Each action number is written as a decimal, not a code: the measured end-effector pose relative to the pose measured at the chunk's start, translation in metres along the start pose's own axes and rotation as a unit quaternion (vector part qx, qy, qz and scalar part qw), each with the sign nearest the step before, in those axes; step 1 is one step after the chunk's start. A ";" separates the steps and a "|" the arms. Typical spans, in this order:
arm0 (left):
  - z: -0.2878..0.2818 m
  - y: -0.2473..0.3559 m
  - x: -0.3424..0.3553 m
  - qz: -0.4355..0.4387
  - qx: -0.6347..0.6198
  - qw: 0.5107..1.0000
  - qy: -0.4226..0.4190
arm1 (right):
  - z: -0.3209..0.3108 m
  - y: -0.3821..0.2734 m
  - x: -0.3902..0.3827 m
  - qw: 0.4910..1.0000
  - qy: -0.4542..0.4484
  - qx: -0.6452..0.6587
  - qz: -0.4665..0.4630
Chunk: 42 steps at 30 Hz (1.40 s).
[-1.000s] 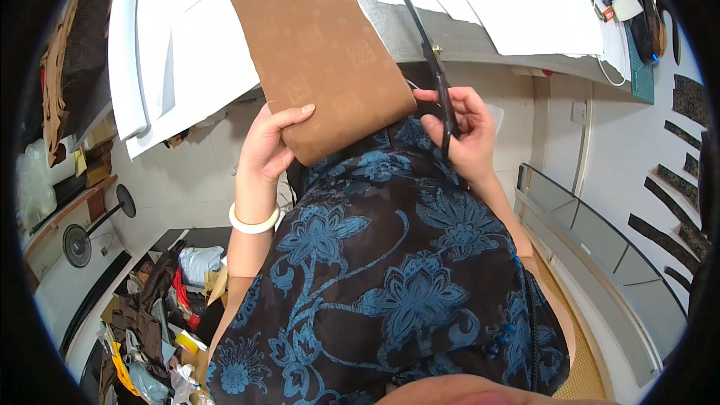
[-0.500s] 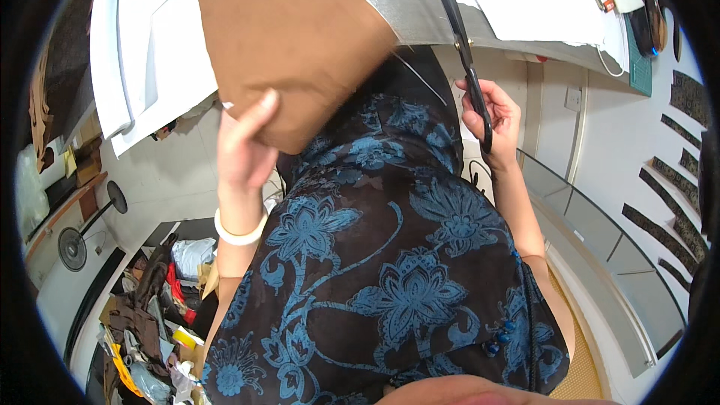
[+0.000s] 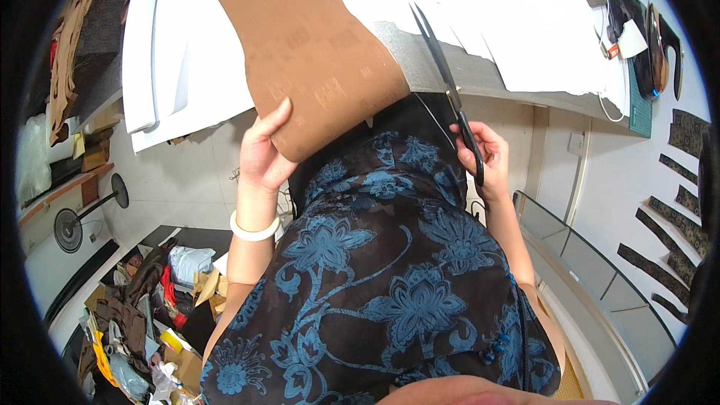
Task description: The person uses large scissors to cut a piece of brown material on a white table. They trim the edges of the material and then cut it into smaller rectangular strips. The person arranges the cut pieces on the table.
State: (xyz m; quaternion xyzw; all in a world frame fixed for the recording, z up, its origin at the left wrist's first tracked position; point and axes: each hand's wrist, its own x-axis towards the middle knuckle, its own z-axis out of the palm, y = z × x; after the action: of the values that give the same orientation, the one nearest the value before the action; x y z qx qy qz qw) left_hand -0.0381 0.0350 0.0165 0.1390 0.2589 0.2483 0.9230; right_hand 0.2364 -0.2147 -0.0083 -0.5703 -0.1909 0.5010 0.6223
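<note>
"Left grip [image 3: 262, 156]: condition?"

"Closed. It pinches a long brown leather-like sheet with faint square motifs [image 3: 307, 60] by its near left part, thumb on top, the other fingers mostly hidden beneath."

"Position of that sheet?"

"Far part reaches over the white paper [image 3: 214, 67] on the grey-topped desk [image 3: 480, 73]; contact there cannot be confirmed. Near end overhangs the front edge and curls down above the dark garment with blue flowers [image 3: 412, 304]."

"Proceeding right?"

"Long black-handled scissors with slim dark blades [image 3: 455, 97], just beside the sheet and apart from it. Tips point away from the body. Any gap between the blades is narrow."

"Right grip [image 3: 489, 161]?"

"Closed around the scissors' handles. These are seen edge-on; how the fingers sit in the loops cannot be told."

"Far right?"

"Flat green mat [image 3: 639, 109] at the desk's end, untouched."

"Recommendations for handling?"

"In my judgement: draw the sheet taut with the left grip, since a curled edge could fold between the blades. Enter square to the edge, use long even strokes, keep the left fingers off the line, and hold the points clear of the garment."
</note>
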 end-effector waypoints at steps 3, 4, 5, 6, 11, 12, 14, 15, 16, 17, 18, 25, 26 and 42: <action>-0.003 -0.005 -0.007 0.020 0.034 0.999 -0.010 | -0.009 -0.005 -0.008 0.998 -0.022 -0.006 0.052; 0.000 -0.005 -0.008 0.019 0.036 0.999 0.006 | -0.014 -0.006 -0.012 0.997 -0.033 0.002 0.073; 0.000 -0.004 -0.009 0.017 0.053 0.998 0.014 | -0.017 -0.008 -0.014 0.995 -0.042 0.009 0.093; -0.001 -0.004 -0.010 0.012 0.069 0.997 0.023 | -0.019 -0.008 -0.017 0.994 -0.047 -0.006 0.101; 0.003 -0.011 -0.014 0.010 0.085 0.995 0.051 | -0.015 -0.017 -0.030 0.986 -0.066 -0.044 0.146; 0.002 -0.011 -0.015 0.013 0.091 0.994 0.055 | -0.015 -0.017 -0.030 0.985 -0.072 -0.048 0.149; 0.003 -0.013 -0.016 0.019 0.095 0.994 0.058 | -0.014 -0.019 -0.033 0.984 -0.074 -0.053 0.154; 0.005 -0.013 -0.017 0.023 0.094 0.994 0.056 | -0.015 -0.019 -0.034 0.984 -0.084 -0.037 0.156; 0.006 -0.013 -0.017 0.028 0.093 0.994 0.055 | -0.018 -0.019 -0.036 0.983 -0.093 -0.021 0.157; 0.004 -0.013 -0.017 0.027 0.097 0.993 0.059 | -0.019 -0.019 -0.038 0.982 -0.103 -0.005 0.158; 0.002 -0.013 -0.017 0.025 0.101 0.993 0.062 | -0.019 -0.019 -0.039 0.982 -0.102 -0.014 0.156; 0.005 -0.017 -0.015 0.033 0.150 0.985 0.084 | -0.017 -0.023 -0.039 0.983 -0.095 -0.033 0.153; 0.006 -0.018 -0.015 0.038 0.158 0.982 0.092 | -0.016 -0.021 -0.038 0.983 -0.091 -0.035 0.153; 0.007 -0.025 -0.017 0.055 0.202 0.970 0.121 | -0.007 0.002 -0.022 0.987 -0.104 0.001 0.121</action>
State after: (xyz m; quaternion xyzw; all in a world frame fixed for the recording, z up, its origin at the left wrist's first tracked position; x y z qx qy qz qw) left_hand -0.0377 0.0044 0.0198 0.3056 0.4057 0.2559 0.8225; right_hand 0.2314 -0.2370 -0.0050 -0.5334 -0.1842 0.6293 0.5344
